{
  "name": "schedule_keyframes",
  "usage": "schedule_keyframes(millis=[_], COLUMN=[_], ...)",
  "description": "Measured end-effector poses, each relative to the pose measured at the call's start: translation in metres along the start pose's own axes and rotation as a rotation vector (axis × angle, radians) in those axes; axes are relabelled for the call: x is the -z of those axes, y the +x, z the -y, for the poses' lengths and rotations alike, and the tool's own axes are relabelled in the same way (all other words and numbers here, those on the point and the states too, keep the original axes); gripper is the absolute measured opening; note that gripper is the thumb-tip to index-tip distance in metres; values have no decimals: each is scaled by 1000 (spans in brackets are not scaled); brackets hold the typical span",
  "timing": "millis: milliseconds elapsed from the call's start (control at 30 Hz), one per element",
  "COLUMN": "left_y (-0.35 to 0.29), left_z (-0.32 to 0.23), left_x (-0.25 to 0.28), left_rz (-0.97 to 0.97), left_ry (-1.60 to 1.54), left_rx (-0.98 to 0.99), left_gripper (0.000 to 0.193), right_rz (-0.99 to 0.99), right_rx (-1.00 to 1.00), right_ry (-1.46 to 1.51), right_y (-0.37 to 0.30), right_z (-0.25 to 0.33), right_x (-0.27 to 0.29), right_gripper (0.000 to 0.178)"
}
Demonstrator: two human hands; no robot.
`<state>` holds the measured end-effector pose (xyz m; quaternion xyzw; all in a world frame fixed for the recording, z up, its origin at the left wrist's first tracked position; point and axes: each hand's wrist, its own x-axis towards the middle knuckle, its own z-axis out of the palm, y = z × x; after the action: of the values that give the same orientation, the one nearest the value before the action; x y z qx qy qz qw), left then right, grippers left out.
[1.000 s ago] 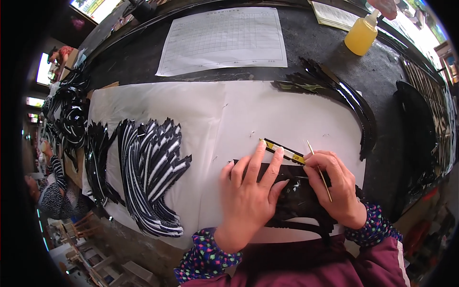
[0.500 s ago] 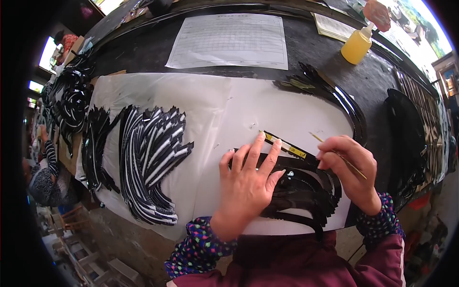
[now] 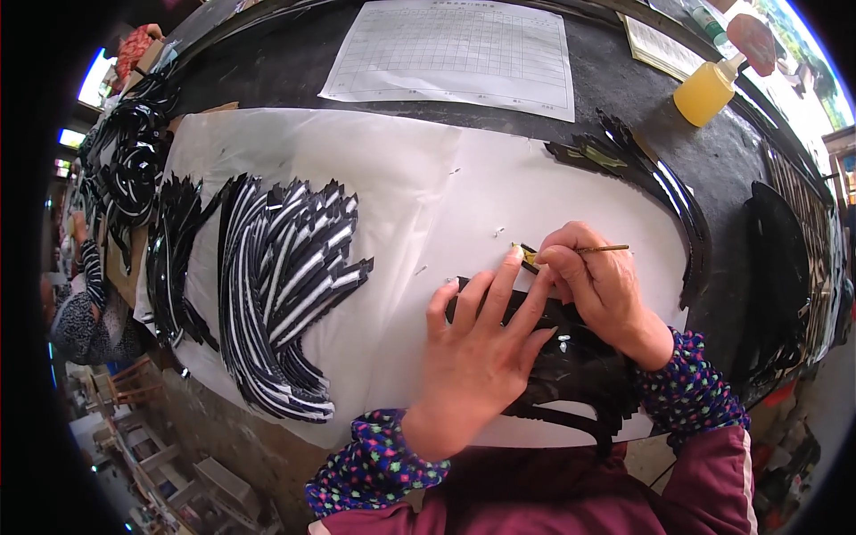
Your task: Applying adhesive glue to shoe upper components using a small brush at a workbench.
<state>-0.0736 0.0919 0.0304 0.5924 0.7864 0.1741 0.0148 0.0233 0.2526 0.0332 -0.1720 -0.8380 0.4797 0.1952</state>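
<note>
Our left hand [image 3: 481, 357] presses flat, fingers spread, on black curved strips [image 3: 571, 366] on the white-papered surface [image 3: 428, 178] while our right hand [image 3: 597, 285] pinches a thin stick [image 3: 604, 249], seemingly gluing; careful alignment follows.

Both hands, left hand [image 3: 477, 357] and right hand [image 3: 599, 287], press black strips [image 3: 571, 366] on white paper [image 3: 428, 187].

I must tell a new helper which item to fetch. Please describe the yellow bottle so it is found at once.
Start at the big white sheet on the dark table, then look past its far right corner. There stands the yellow bottle, the only bright yellow container, with a pale nozzle, among flat papers and black strips.
</note>
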Motion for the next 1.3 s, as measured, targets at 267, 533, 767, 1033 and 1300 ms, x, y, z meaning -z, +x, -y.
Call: schedule_keyframes(millis=[267, 533, 767, 1033, 1300], left_y=[-1, -1, -4, -2, -1], left_z=[-1, -2, 0, 3, 6], left_x=[-2, -1, -7, -11, -8], left_rz=[7, -7, -61, -122, -210], left_ry=[-3, -10, 17, -61, -390], left_rx=[16, 14, 4, -46, 110], left_gripper=[50, 51, 53, 58, 52], right_rz=[21, 25, -202, -169, -342], right_rx=[-11, -96, 91, 211, 82], right_ry=[-14, 59, -311, -482, -349], right_y=[-1, -1, -27, -39, -43], right_z=[1, 1, 4, 3, 1], right_x=[0, 5, 12, 9, 28], right_gripper=[9, 11, 17, 20, 14])
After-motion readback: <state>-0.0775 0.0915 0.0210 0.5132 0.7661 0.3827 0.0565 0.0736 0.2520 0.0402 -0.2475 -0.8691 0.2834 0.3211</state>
